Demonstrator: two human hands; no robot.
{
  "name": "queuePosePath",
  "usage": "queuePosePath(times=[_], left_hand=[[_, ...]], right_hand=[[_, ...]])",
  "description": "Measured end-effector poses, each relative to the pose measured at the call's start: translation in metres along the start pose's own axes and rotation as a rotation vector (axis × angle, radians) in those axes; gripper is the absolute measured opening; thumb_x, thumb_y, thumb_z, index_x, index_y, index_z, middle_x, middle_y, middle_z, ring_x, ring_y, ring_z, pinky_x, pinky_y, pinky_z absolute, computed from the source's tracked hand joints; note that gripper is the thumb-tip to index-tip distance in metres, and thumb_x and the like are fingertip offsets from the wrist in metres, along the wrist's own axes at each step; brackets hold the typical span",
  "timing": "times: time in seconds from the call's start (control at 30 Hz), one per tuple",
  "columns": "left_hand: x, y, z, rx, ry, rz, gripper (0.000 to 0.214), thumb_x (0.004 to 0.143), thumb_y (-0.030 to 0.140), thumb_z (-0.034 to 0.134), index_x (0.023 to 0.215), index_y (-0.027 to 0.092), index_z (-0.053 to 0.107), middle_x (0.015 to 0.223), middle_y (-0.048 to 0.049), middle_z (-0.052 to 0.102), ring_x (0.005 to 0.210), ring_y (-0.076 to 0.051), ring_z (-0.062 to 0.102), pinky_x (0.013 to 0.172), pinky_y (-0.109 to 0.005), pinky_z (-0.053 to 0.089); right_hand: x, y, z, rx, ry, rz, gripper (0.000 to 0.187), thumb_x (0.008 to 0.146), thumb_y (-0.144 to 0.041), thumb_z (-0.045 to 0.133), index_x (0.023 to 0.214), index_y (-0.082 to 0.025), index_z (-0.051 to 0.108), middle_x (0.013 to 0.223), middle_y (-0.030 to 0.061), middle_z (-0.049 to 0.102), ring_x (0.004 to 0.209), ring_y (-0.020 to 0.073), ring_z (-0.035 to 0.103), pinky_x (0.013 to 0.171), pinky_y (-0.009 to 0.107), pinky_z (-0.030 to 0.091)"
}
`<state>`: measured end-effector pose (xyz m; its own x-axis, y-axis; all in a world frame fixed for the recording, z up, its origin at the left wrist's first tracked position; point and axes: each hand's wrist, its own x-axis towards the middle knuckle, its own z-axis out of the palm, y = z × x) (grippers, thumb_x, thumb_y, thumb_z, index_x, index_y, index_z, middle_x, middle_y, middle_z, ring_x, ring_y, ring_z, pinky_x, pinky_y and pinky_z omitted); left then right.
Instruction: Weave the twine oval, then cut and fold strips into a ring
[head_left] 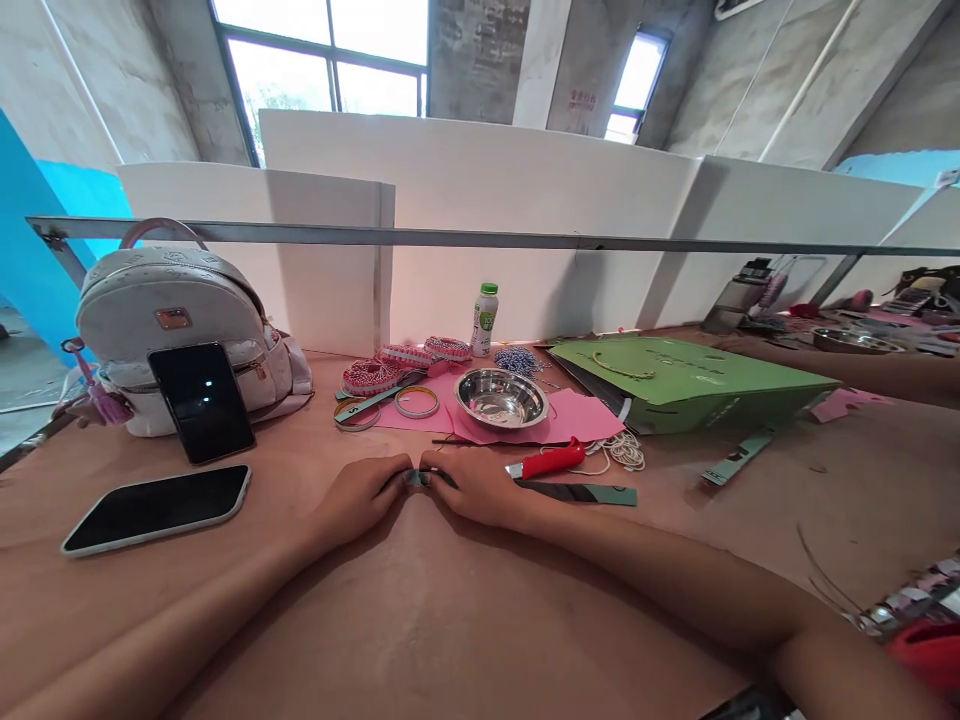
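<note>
Near the middle of the table, my left hand (pixel 373 490) and my right hand (pixel 474 483) meet with fingers closed. Between their fingertips they pinch a small grey-green piece (pixel 417 479), mostly covered, whose exact kind I cannot make out. Just right of my right hand lies a red-handled knife (pixel 553 459). A dark grey-green strip (pixel 581 493) rests below it, partly hidden by my wrist. Beyond my hands, a shiny metal bowl (pixel 501 400) stands on pink paper (pixel 577 415). Tape rolls (pixel 417 402) lie to the bowl's left.
A pale backpack (pixel 180 310) with a phone (pixel 202 403) leaning on it stands left, another phone (pixel 157 508) lying in front. Behind are red-and-white coils (pixel 371 376), blue-white beads (pixel 517 361) and a bottle (pixel 485 320). White cord (pixel 626 452) lies by a green box (pixel 697 380).
</note>
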<state>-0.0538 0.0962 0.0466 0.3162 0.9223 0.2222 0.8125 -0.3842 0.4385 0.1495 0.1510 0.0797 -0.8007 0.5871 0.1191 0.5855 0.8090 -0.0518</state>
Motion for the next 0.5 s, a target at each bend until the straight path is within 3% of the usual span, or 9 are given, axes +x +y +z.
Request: queuePosePath(times=[0.27,0.5], left_hand=[[-0.0007,0.0021,0.0008,0.039,0.035,-0.011,0.019,0.096,0.024,0.040,0.086,0.022,0.056,0.083,-0.0046,0.069,0.077,-0.023,0.062,0.066,-0.029,0.037],[-0.0013,0.0059,0.0005,0.014,-0.004,0.080,0.020,0.097,0.021,0.038,0.091,0.022,0.057,0.091,-0.0046,0.071,0.083,-0.023,0.063,0.072,-0.030,0.041]], right_hand=[[-0.0015,-0.0018,0.0002,0.021,0.002,0.000,0.024,0.099,-0.028,0.047,0.118,-0.023,0.060,0.102,0.0046,0.072,0.088,0.0199,0.065,0.069,0.028,0.033],[-0.0007,-0.0013,-0.0023,-0.008,-0.027,-0.044,0.023,0.100,-0.034,0.046,0.103,-0.019,0.064,0.095,0.0064,0.073,0.082,0.0207,0.065,0.063,0.029,0.031]])
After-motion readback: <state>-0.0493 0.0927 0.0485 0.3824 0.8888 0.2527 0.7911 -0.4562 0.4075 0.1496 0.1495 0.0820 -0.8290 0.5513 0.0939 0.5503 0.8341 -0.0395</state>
